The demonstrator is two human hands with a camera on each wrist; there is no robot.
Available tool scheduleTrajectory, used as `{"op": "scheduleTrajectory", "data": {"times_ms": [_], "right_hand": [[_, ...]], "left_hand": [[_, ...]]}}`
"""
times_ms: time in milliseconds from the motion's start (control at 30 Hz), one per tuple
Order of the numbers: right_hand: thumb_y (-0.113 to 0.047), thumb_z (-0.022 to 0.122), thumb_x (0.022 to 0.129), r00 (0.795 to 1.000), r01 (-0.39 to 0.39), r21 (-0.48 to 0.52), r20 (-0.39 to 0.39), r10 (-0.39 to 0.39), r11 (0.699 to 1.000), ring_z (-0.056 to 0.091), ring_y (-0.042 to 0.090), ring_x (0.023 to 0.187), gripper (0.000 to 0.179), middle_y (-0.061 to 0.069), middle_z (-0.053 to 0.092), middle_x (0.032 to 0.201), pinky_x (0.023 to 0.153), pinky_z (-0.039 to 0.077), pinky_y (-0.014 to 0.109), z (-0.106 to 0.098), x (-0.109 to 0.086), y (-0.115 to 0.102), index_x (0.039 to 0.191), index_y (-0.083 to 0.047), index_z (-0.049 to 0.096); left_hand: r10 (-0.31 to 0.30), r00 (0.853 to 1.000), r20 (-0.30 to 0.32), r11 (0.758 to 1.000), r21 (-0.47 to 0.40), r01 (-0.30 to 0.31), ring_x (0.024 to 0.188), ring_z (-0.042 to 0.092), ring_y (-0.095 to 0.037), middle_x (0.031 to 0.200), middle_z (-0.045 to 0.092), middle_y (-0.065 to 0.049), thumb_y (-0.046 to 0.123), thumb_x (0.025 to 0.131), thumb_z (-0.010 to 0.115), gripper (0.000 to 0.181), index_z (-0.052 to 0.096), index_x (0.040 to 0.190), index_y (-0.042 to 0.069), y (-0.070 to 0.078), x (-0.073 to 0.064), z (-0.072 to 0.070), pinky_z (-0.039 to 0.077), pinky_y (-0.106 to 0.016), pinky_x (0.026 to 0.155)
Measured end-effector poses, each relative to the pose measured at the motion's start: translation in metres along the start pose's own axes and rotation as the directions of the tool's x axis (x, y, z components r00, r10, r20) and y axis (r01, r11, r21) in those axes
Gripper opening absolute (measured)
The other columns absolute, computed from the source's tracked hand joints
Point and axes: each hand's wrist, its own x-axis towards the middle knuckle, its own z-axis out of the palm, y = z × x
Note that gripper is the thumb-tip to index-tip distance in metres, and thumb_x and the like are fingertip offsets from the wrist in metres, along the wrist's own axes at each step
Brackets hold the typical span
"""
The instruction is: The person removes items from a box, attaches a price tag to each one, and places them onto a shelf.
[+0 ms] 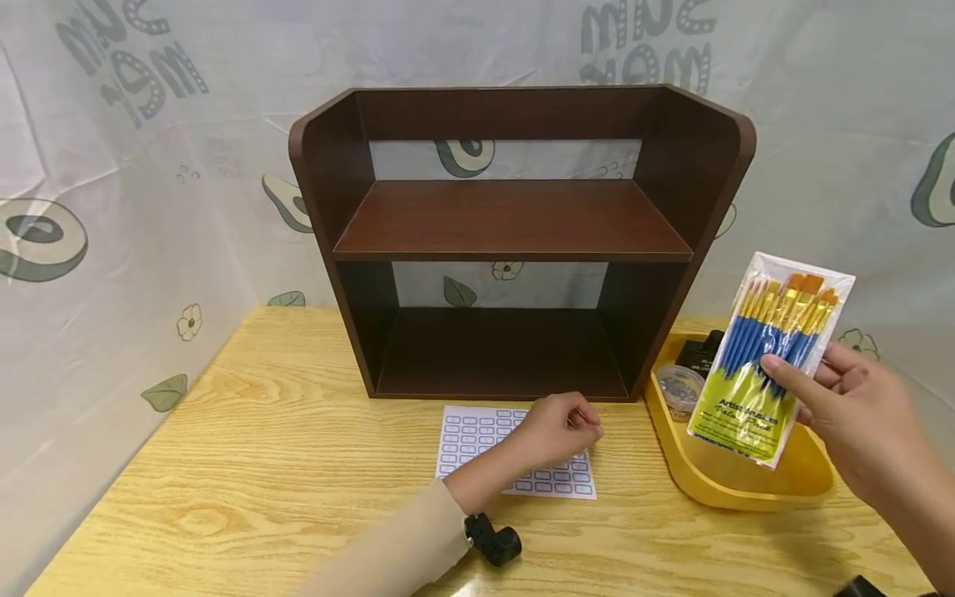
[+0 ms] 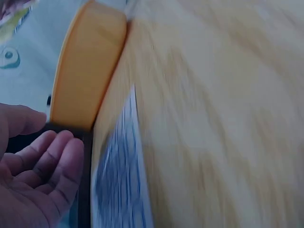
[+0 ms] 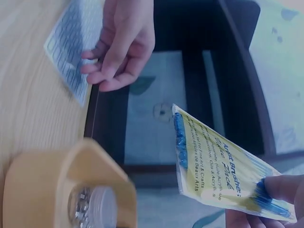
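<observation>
Over this pale wooden table (image 1: 186, 464), the right hand (image 1: 865, 406) pinches a clear-plastic packet of blue-handled brushes (image 1: 757, 336); left hand (image 1: 558, 429) loosely curled, empty

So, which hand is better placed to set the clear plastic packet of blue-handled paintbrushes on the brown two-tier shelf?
Probably the right hand: it grips the packet. The left hand, though in front of the shelf, holds nothing.

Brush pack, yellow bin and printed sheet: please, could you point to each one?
Brush pack (image 1: 749, 391): head view, green part of its front.
Yellow bin (image 1: 768, 497): head view, its near wall.
Printed sheet (image 1: 470, 439): head view, its uncovered left part.
</observation>
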Motion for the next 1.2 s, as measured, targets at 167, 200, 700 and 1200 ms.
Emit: {"op": "scheduleTrajectory", "data": {"times_ms": [167, 200, 700, 1200], "right_hand": [[-0.012, 0.067, 0.102, 1.0, -0.014, -0.085, 0.006, 0.014, 0.996, 0.075, -0.003, 0.085, 0.044, -0.026, 0.077, 0.104, 0.066, 0.059, 0.016, 0.013, -0.014, -0.001, 0.143, -0.019, 0.053], [-0.012, 0.067, 0.102, 1.0, -0.02, -0.103, 0.018, 0.022, 0.995, 0.075, -0.002, 0.086, 0.042, -0.026, 0.077, 0.104, 0.067, 0.06, 0.016, 0.016, -0.017, 0.001, 0.142, -0.021, 0.054], [-0.028, 0.071, 0.101, 0.907, -0.289, -0.355, 0.196, 0.373, 0.889, 0.079, 0.022, 0.106, 0.072, 0.017, 0.072, 0.135, 0.087, 0.065, 0.034, 0.099, -0.045, 0.042, 0.156, 0.004, 0.038], [-0.012, 0.07, 0.1, 0.88, -0.252, -0.207, 0.356, 0.313, 0.945, 0.079, 0.03, 0.103, 0.058, 0.027, 0.074, 0.123, 0.083, 0.066, 0.038, 0.154, -0.041, 0.087, 0.146, 0.015, 0.045]], "left_hand": [[-0.001, 1.0, 0.002, 0.945, 0.326, 0.0, 0.083, 0.055, -0.005, 0.097, 0.066, 0.0, 0.022, 0.098, 0.073, 0.02, 0.07, 0.112, 0.008, -0.012, -0.01, -0.024, 0.05, -0.018, 0.076], [-0.012, 1.0, 0.005, 0.923, 0.384, 0.009, 0.086, 0.056, -0.007, 0.1, 0.067, 0.0, 0.024, 0.098, 0.074, 0.023, 0.07, 0.115, 0.009, -0.014, -0.012, -0.028, 0.051, -0.02, 0.079], [-0.167, 0.986, -0.029, 0.716, 0.684, 0.141, 0.12, 0.049, -0.026, 0.135, 0.058, -0.011, 0.04, 0.087, 0.085, 0.061, 0.063, 0.138, 0.017, -0.033, -0.044, -0.071, 0.053, -0.045, 0.103], [-0.296, 0.951, -0.087, 0.65, 0.711, 0.267, 0.119, 0.051, -0.032, 0.125, 0.06, -0.01, 0.053, 0.065, 0.097, 0.077, 0.062, 0.121, 0.013, -0.04, -0.084, -0.117, 0.05, -0.061, 0.102]]}}
